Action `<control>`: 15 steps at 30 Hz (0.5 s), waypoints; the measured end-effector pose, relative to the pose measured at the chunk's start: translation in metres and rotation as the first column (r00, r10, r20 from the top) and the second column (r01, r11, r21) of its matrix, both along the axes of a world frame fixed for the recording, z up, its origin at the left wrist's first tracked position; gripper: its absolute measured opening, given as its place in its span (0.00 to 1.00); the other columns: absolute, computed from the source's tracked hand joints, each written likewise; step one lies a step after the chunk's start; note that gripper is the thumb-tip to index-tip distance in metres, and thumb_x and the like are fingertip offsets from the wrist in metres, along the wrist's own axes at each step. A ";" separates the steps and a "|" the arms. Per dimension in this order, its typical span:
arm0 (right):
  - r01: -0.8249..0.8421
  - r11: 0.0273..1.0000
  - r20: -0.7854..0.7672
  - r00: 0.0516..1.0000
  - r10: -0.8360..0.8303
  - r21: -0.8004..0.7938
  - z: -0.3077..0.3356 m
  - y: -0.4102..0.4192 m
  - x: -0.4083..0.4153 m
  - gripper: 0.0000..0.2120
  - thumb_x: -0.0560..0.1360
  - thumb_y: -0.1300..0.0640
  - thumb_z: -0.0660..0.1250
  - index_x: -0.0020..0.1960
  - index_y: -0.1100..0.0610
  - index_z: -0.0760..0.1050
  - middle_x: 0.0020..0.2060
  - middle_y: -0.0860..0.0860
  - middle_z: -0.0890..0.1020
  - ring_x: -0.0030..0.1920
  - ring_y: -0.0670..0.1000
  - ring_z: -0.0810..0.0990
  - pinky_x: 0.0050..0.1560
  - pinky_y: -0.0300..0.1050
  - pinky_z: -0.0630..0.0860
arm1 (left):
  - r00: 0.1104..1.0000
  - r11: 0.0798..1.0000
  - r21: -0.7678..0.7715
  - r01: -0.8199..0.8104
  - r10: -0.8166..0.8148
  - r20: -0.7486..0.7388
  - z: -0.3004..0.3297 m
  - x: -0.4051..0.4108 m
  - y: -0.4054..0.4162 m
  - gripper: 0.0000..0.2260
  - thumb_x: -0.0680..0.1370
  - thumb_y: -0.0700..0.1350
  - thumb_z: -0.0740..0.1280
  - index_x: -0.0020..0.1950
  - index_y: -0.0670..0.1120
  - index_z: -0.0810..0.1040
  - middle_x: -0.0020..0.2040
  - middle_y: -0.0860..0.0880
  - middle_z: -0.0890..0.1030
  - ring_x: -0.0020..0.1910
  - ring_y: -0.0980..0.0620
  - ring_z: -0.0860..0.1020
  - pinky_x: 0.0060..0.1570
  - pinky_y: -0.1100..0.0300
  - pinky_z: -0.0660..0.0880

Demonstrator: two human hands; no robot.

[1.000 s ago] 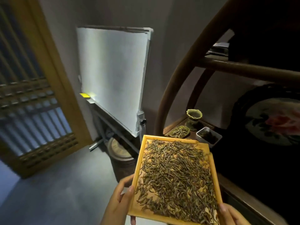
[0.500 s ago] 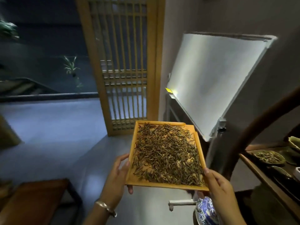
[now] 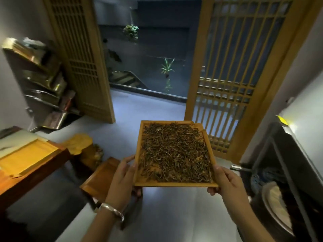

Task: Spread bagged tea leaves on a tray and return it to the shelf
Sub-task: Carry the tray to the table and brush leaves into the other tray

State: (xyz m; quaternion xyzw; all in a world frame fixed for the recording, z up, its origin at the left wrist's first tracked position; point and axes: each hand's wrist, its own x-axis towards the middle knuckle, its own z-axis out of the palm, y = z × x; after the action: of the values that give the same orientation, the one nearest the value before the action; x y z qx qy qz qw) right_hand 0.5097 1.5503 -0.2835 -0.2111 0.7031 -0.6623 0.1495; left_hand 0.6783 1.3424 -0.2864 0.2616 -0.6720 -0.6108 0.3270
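Both hands grip the tray in mid-air, the left hand and right hand each clamped on a near side edge. Tea covers it almost rim to rim, so any tilt while carrying it toward the shelf could spill leaves over the low edge.

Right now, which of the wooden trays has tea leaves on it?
The tray held between both hands, covered with tea leaves; the tray on the table at left shows none.

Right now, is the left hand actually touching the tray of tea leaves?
Touching. The head view shows the left hand gripping the tray at its left rim.
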 end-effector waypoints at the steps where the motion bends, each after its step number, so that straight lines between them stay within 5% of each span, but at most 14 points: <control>1: -0.029 1.000 0.001 1.000 0.029 -0.001 0.001 -0.017 -0.002 0.17 0.79 0.50 0.58 0.42 0.60 0.79 0.27 0.55 0.80 0.25 0.51 0.78 0.26 0.39 0.75 | 0.999 0.998 0.043 -0.040 0.041 -0.023 0.001 0.004 -0.011 0.06 0.80 0.42 0.58 0.53 0.46 0.75 0.27 0.52 0.79 0.21 0.60 0.75 0.19 0.69 0.70; 5: -0.141 0.990 0.015 0.990 0.142 -0.024 0.003 -0.089 -0.009 0.15 0.79 0.52 0.59 0.42 0.60 0.80 0.25 0.54 0.79 0.24 0.51 0.77 0.24 0.38 0.75 | 0.990 0.986 0.117 -0.119 0.127 -0.062 0.004 0.023 -0.057 0.07 0.81 0.43 0.57 0.55 0.47 0.74 0.28 0.53 0.80 0.20 0.56 0.74 0.17 0.65 0.70; 9: -0.289 0.957 -0.012 0.957 0.289 -0.016 0.006 -0.163 -0.009 0.17 0.80 0.53 0.59 0.41 0.63 0.78 0.24 0.53 0.78 0.24 0.50 0.76 0.25 0.39 0.75 | 0.966 0.966 0.069 -0.251 0.254 -0.049 0.002 0.050 -0.107 0.08 0.80 0.46 0.58 0.55 0.52 0.75 0.43 0.50 0.82 0.35 0.53 0.79 0.33 0.57 0.77; 12: -0.372 0.928 -0.026 0.928 0.371 -0.012 0.008 -0.218 0.002 0.16 0.80 0.54 0.60 0.40 0.62 0.78 0.24 0.54 0.79 0.23 0.50 0.77 0.25 0.39 0.76 | 0.942 0.943 0.060 -0.327 0.331 -0.052 0.004 0.080 -0.132 0.12 0.76 0.51 0.59 0.58 0.52 0.74 0.43 0.42 0.77 0.30 0.52 0.76 0.25 0.59 0.73; 15: -0.459 0.888 -0.043 0.888 0.458 -0.009 0.007 -0.270 0.023 0.16 0.79 0.54 0.61 0.37 0.59 0.79 0.23 0.54 0.80 0.23 0.49 0.78 0.25 0.39 0.77 | 0.902 0.903 0.090 -0.421 0.427 -0.062 0.004 0.117 -0.152 0.09 0.79 0.47 0.58 0.57 0.52 0.73 0.41 0.46 0.79 0.30 0.54 0.78 0.24 0.63 0.73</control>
State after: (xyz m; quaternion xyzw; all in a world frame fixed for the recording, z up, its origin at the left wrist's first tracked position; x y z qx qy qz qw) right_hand 0.5328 1.2802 -0.2760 -0.3857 0.6300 -0.6105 0.2857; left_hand 0.7956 1.1900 -0.2821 0.3887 -0.5624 -0.5595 0.4686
